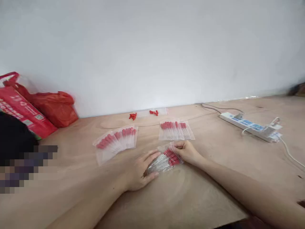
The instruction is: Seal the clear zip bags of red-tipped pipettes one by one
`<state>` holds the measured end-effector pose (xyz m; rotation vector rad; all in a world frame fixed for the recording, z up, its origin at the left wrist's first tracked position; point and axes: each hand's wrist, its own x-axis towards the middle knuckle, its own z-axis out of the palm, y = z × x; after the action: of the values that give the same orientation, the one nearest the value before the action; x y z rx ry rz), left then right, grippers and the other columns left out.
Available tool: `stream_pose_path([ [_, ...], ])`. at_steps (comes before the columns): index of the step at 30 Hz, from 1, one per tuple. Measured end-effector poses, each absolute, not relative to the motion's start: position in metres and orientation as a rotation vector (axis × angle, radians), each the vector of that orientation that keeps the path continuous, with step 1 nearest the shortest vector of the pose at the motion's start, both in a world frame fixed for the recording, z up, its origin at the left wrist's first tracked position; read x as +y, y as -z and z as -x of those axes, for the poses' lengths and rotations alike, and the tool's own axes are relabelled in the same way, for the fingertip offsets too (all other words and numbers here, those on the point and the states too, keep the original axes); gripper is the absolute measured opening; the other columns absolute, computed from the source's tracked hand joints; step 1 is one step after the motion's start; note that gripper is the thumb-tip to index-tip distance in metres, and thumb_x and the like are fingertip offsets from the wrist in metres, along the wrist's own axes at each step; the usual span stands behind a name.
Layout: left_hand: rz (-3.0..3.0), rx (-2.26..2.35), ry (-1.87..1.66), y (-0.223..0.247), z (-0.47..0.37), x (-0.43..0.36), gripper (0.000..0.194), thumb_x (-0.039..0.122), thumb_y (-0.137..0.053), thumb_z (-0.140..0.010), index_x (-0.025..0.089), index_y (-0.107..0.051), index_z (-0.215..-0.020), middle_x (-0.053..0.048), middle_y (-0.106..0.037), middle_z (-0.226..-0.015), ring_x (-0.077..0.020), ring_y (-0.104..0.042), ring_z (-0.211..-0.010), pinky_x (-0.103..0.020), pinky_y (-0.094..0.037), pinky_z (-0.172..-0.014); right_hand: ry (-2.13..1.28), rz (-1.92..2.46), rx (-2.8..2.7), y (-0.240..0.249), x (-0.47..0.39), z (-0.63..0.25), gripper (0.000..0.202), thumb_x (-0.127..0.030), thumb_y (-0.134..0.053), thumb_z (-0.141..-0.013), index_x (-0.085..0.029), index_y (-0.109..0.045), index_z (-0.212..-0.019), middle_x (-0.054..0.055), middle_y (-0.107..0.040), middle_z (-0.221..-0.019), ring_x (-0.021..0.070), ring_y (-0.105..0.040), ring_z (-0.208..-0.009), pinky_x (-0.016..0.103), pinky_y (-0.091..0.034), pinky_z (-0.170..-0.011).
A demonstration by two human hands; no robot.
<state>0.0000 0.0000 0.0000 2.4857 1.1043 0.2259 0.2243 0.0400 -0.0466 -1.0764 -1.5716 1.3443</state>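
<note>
My left hand (pixel 140 170) and my right hand (pixel 187 151) both grip one clear plastic bag (pixel 164 160) of thin glass tubes with red caps, low over the wooden table (pixel 190 197). The left hand holds the bag's clear end, the right hand pinches the end with the red caps. Beyond it lies a flat bag of red-capped tubes (pixel 175 130). To the left, another fanned bag of such tubes (pixel 116 141) rests on the table. Loose red caps (pixel 132 116) and more red caps (pixel 154 112) lie near the wall.
A white power strip (pixel 250 127) with a plugged adapter and cables lies at the right. A red plastic bag (pixel 53 106) and a red package (pixel 22 109) stand at the far left by the wall. A dark shape sits at the left edge.
</note>
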Motion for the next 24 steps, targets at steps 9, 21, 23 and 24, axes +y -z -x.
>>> stream_pose_path([
  [9, -2.608, 1.061, -0.320, 0.005, 0.002, 0.001, 0.047, 0.033, -0.044, -0.082, 0.026, -0.035, -0.128, -0.004, -0.033, -0.136, -0.0220, -0.032, -0.124, -0.041, -0.031, -0.102, -1.322, 1.373, -1.535, 0.029, 0.041, -0.243, 0.039, -0.054, -0.048, -0.073, -0.016, -0.053, -0.066, -0.009, -0.039, -0.036, 0.0039, -0.030, -0.030, 0.017, -0.023, -0.032],
  [21, -2.922, 1.135, -0.551, 0.007, -0.008, -0.013, 0.034, 0.036, -0.043, -0.081, 0.017, -0.058, -0.106, -0.006, -0.065, -0.078, -0.0198, -0.058, -0.069, -0.032, -0.046, -0.060, -1.319, 1.277, -1.812, 0.027, 0.034, -0.256, 0.035, -0.044, -0.070, -0.056, -0.014, -0.057, -0.068, -0.004, -0.053, -0.058, 0.0058, -0.044, -0.051, 0.018, -0.033, -0.045],
  [23, -2.755, 1.207, -0.651, 0.005, -0.009, -0.003, 0.030, 0.035, -0.043, -0.082, 0.018, -0.061, -0.099, -0.005, -0.065, -0.075, -0.0182, -0.057, -0.070, -0.031, -0.045, -0.064, -1.293, 1.410, -1.754, 0.021, 0.034, -0.255, 0.036, -0.045, -0.071, -0.056, -0.015, -0.055, -0.069, -0.004, -0.053, -0.056, 0.0055, -0.045, -0.047, 0.017, -0.033, -0.040],
  [24, -2.650, 1.249, -0.694, 0.003, -0.009, 0.006, 0.028, 0.034, -0.044, -0.081, 0.018, -0.061, -0.096, -0.005, -0.065, -0.079, -0.0180, -0.057, -0.075, -0.031, -0.045, -0.068, -1.301, 1.495, -1.745, 0.018, 0.034, -0.255, 0.036, -0.046, -0.070, -0.056, -0.015, -0.055, -0.067, -0.005, -0.052, -0.053, 0.0052, -0.044, -0.043, 0.017, -0.032, -0.037],
])
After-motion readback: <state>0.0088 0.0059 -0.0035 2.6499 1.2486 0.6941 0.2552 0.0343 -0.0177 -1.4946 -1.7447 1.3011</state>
